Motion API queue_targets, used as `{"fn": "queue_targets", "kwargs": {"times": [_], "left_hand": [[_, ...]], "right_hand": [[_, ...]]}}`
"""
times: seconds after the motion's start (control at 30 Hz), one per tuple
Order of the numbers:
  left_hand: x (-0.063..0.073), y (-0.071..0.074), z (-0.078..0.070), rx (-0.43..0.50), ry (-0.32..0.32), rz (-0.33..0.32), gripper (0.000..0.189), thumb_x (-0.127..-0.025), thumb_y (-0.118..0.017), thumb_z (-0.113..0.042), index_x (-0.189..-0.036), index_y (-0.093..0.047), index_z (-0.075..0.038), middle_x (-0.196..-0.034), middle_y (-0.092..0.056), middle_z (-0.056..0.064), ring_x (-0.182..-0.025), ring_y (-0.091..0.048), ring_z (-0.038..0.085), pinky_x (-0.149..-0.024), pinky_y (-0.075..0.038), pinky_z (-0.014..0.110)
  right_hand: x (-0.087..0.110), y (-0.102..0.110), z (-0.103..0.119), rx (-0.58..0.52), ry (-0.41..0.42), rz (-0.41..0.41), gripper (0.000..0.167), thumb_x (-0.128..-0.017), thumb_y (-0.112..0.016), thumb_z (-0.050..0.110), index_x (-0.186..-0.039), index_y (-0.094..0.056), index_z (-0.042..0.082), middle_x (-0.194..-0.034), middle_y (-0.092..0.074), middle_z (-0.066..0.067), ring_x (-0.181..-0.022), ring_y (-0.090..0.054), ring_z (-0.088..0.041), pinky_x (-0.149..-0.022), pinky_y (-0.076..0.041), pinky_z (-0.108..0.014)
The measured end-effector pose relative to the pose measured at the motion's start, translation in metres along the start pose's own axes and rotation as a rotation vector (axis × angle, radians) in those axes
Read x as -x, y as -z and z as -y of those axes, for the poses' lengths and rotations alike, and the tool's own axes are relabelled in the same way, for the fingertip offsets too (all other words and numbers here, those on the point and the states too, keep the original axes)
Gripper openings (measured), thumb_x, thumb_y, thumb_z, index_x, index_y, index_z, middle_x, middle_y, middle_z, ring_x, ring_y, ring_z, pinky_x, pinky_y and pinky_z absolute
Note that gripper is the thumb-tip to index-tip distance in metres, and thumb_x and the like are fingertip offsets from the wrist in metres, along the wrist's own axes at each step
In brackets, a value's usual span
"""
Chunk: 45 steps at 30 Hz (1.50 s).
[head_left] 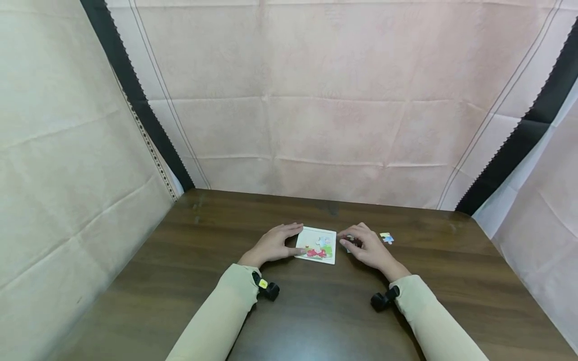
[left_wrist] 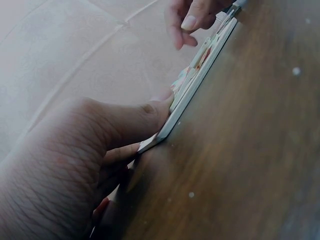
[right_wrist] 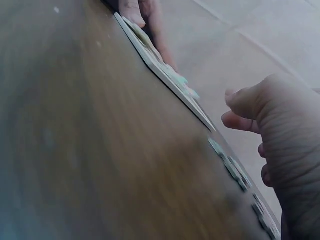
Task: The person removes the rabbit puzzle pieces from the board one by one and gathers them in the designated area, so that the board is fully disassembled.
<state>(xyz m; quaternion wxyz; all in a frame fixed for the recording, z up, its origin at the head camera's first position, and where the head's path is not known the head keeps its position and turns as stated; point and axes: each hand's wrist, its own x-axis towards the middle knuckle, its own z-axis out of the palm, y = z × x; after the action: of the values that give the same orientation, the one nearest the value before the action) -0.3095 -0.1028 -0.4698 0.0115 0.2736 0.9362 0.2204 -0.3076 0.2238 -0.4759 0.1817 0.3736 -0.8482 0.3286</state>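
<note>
A small white jigsaw puzzle board (head_left: 311, 231) lies on the table, with colourful jigsaw pieces (head_left: 321, 252) on its front part. My left hand (head_left: 275, 244) holds the board at its left side, thumb over the near left corner and fingers along the far left edge. Just right of the board, my right hand (head_left: 368, 247) hovers with its fingers bent loosely and nothing visible between them. Loose jigsaw pieces (right_wrist: 231, 165) lie beneath it, partly covered by the fingers in the head view.
Farther right on the brown wooden table (head_left: 316, 316) lies another jigsaw piece (head_left: 387, 238), blue and yellow. Pale cloth (head_left: 316, 125) hangs behind the table and along both sides. A small black camera (head_left: 384, 300) is strapped to each wrist.
</note>
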Motion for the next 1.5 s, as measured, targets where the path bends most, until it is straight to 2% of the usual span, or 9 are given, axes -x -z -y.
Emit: {"fn": "queue_targets", "kwargs": {"times": [0.27,0.53,0.7,0.87,1.1,1.27,1.5], "left_hand": [[0.001,0.001,0.000,-0.002,-0.005,0.000,0.083,-0.089,-0.063,-0.066,-0.157,-0.038,-0.024,-0.162,-0.033,-0.003,-0.150,-0.026,0.028,-0.121,-0.021,0.049],[0.001,0.002,-0.001,0.011,-0.023,0.001,0.082,-0.090,-0.064,-0.064,-0.156,-0.040,-0.023,-0.161,-0.035,-0.002,-0.150,-0.027,0.029,-0.121,-0.022,0.050],[0.000,0.000,-0.001,0.005,-0.006,0.005,0.082,-0.089,-0.063,-0.065,-0.157,-0.038,-0.026,-0.162,-0.034,-0.004,-0.150,-0.027,0.027,-0.121,-0.022,0.049],[0.000,0.000,0.000,0.001,-0.008,-0.002,0.082,-0.089,-0.064,-0.064,-0.156,-0.039,-0.025,-0.161,-0.035,-0.004,-0.150,-0.028,0.026,-0.121,-0.022,0.047],[-0.002,0.000,0.001,-0.005,-0.005,0.002,0.083,-0.089,-0.064,-0.065,-0.157,-0.038,-0.026,-0.162,-0.033,-0.005,-0.150,-0.026,0.025,-0.121,-0.022,0.047],[-0.002,0.000,0.000,0.002,0.005,0.003,0.084,-0.088,-0.064,-0.067,-0.157,-0.038,-0.027,-0.162,-0.033,-0.006,-0.150,-0.026,0.026,-0.121,-0.022,0.048],[-0.002,-0.001,0.002,-0.008,-0.002,0.002,0.083,-0.088,-0.063,-0.067,-0.157,-0.038,-0.027,-0.162,-0.033,-0.007,-0.150,-0.026,0.025,-0.122,-0.021,0.046]], "right_hand": [[-0.016,-0.019,0.009,0.020,0.035,0.038,0.020,-0.094,-0.073,0.018,-0.113,-0.075,0.011,-0.108,-0.070,0.000,-0.092,-0.052,-0.019,-0.073,-0.044,-0.035],[-0.025,-0.027,0.019,0.054,-0.028,0.136,0.023,-0.094,-0.073,0.027,-0.113,-0.073,0.014,-0.113,-0.067,-0.001,-0.097,-0.049,-0.017,-0.082,-0.047,-0.042],[-0.027,-0.028,0.021,0.037,-0.081,0.151,0.016,-0.095,-0.073,0.025,-0.108,-0.066,0.019,-0.103,-0.063,0.007,-0.091,-0.049,-0.015,-0.077,-0.046,-0.036],[-0.026,-0.029,0.021,0.005,-0.078,0.165,0.013,-0.096,-0.071,0.024,-0.106,-0.063,0.023,-0.092,-0.058,0.011,-0.079,-0.051,-0.010,-0.067,-0.048,-0.029],[-0.026,-0.029,0.020,0.002,-0.032,0.145,0.011,-0.096,-0.071,0.018,-0.103,-0.063,0.021,-0.091,-0.059,0.012,-0.078,-0.053,-0.008,-0.067,-0.049,-0.029],[-0.027,-0.027,0.020,0.009,-0.020,0.091,0.015,-0.096,-0.071,0.011,-0.106,-0.065,0.020,-0.096,-0.063,0.011,-0.081,-0.056,-0.007,-0.069,-0.052,-0.030],[-0.026,-0.029,0.020,-0.016,0.022,0.023,0.016,-0.092,-0.075,0.010,-0.103,-0.068,0.020,-0.093,-0.065,0.009,-0.077,-0.055,-0.007,-0.065,-0.052,-0.027]]}}
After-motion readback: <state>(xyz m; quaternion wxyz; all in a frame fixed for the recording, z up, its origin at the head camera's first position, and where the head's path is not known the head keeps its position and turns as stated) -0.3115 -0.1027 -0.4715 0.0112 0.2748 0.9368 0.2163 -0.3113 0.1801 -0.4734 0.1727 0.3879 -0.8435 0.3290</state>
